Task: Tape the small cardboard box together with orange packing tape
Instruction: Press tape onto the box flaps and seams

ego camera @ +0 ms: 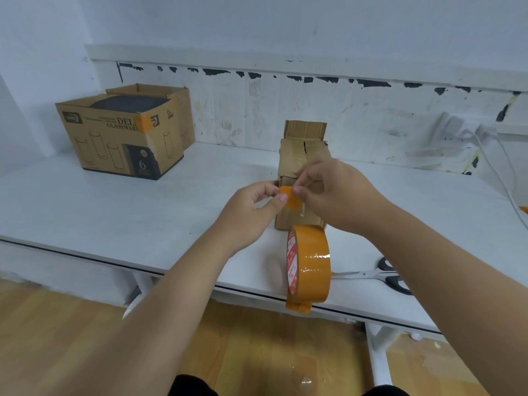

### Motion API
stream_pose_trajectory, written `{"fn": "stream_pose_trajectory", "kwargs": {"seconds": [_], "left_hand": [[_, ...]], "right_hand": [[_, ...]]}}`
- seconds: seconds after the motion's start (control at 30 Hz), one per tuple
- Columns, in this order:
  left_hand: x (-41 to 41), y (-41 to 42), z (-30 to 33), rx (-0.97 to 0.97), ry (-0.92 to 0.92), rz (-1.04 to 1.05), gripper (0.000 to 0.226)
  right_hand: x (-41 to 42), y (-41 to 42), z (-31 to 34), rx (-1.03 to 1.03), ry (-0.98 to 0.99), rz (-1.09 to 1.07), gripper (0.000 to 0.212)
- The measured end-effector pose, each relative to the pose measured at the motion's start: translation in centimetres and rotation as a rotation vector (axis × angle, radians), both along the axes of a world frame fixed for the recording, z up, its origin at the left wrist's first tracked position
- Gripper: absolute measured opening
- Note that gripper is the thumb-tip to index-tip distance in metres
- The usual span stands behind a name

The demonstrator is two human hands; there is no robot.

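Pinching a short glossy piece of orange tape (290, 200) between left hand (254, 211) and right hand (337, 192), just before the small creased brown cardboard box (303, 158) standing mid-table; sealing apparently barely begun, top seam still gaping. Leaving the shiny orange tape roll (310, 267) upright beside steel scissors (377, 275).

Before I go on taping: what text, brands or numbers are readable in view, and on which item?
"DEL…" and "GLASSWAR…", both cut off by orange tape: front of the big box.
"6": the big box's dark panel, and again near its top right corner.
Fine print above "DEL…": too small to read.
Red and white print on the tape roll core: too blurred to read.
Small box: no text visible.
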State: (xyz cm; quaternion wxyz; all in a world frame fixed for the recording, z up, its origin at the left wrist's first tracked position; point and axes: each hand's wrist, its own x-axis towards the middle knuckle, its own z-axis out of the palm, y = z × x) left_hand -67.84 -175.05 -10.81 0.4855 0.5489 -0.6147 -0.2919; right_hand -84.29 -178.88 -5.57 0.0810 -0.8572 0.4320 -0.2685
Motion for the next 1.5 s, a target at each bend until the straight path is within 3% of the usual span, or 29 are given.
{"fn": "stream_pose_trajectory", "kwargs": {"seconds": [0.17,0.4,0.73,1.13,1.3,1.5], "left_hand": [[-1.3,0.1,-0.8,-0.054,0.065,0.014,0.01],[-2.4,0.5,-0.6,-0.112,-0.014,0.023,0.02],[-2.3,0.7,0.4,-0.163,0.063,0.006,0.002],[-3.2,0.5,0.8,-0.179,0.121,-0.009,0.03],[-3.1,0.7,0.7,-0.224,0.033,-0.061,0.009],[-2.4,0.7,0.7,-0.238,-0.11,-0.029,0.017]], "right_hand": [[-1.5,-0.2,-0.1,0.003,0.0,0.012,0.012],[-3.4,-0.2,-0.4,0.023,-0.058,0.021,0.012],[-3.5,0.5,0.0,-0.048,-0.097,0.073,0.006],[-4.3,0.4,0.2,-0.042,-0.109,0.052,0.006],[-4.8,0.8,0.3,-0.028,-0.117,0.102,0.004],[-5.4,1.0,-1.0,0.032,-0.103,0.148,0.009]]}}
